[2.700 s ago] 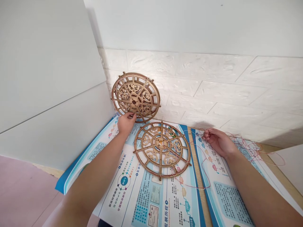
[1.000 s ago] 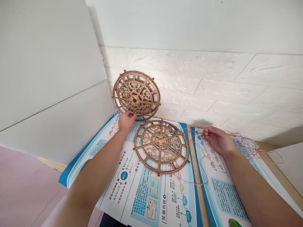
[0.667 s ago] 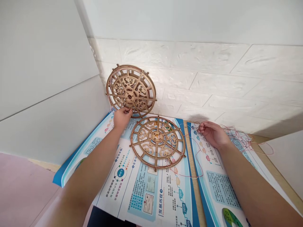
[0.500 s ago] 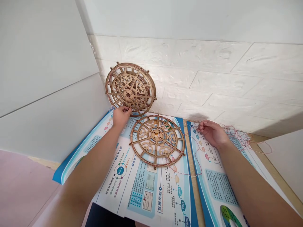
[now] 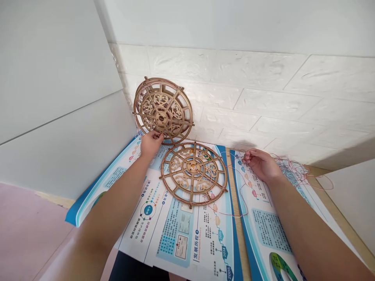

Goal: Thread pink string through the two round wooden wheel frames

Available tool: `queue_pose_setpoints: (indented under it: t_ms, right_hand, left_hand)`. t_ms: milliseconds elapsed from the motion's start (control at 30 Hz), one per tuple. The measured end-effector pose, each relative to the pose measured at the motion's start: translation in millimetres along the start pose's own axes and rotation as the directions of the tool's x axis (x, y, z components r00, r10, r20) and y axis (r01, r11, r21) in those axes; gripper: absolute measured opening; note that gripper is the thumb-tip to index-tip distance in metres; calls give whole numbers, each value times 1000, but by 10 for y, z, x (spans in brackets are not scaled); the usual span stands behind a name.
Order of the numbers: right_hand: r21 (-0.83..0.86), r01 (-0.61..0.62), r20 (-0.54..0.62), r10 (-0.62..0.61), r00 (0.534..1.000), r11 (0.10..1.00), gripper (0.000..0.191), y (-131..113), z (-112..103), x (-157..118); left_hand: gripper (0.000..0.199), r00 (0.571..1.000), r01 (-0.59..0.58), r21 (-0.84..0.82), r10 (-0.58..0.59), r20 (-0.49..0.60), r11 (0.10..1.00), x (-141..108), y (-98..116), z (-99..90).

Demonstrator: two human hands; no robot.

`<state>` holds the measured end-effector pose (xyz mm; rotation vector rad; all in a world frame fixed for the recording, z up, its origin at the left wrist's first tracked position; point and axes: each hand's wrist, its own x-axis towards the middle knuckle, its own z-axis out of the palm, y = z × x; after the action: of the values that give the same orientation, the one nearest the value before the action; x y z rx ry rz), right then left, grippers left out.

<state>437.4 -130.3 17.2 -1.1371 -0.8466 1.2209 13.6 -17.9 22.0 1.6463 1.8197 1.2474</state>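
An openwork wooden wheel (image 5: 161,117) with scrollwork and small tabs leans against the wall at the back left, other rims showing behind it. My left hand (image 5: 151,143) is closed on its lower edge, fingertips pinching the rim. A similar wooden wheel (image 5: 193,166) lies flat on the printed sheet, with thin red and white wire (image 5: 245,187) trailing off to its right. Over the right-hand sheet, my right hand (image 5: 261,164) is closed with fingers curled together. Fine wire runs up to its fingertips, so it appears to pinch that wire.
Blue-and-white printed boards (image 5: 175,253) cover the wooden surface (image 5: 240,242), which shows in a strip between them. A tangle of red and white wire (image 5: 295,171) lies at the right. White brick-patterned wall (image 5: 263,86) bounds the back; a pale panel (image 5: 70,148) stands left.
The leaning wheel has tipped slightly to the right and forward in my left hand, parting a little from the rims behind. My right hand has hardly moved.
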Motion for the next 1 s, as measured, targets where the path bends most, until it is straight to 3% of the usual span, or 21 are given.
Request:
queue_pose_setpoints:
  t_ms: [767, 1000]
  right_hand:
    - [-50, 6, 36, -4, 999, 999, 21, -10, -3, -8]
    - [-63, 25, 39, -23, 999, 998, 21, 16, -30, 8]
  left_hand:
    - [18, 1000, -6, 208, 1, 24, 978, -71, 91, -55]
    - [16, 999, -43, 100, 43, 3, 994, -38, -8, -12]
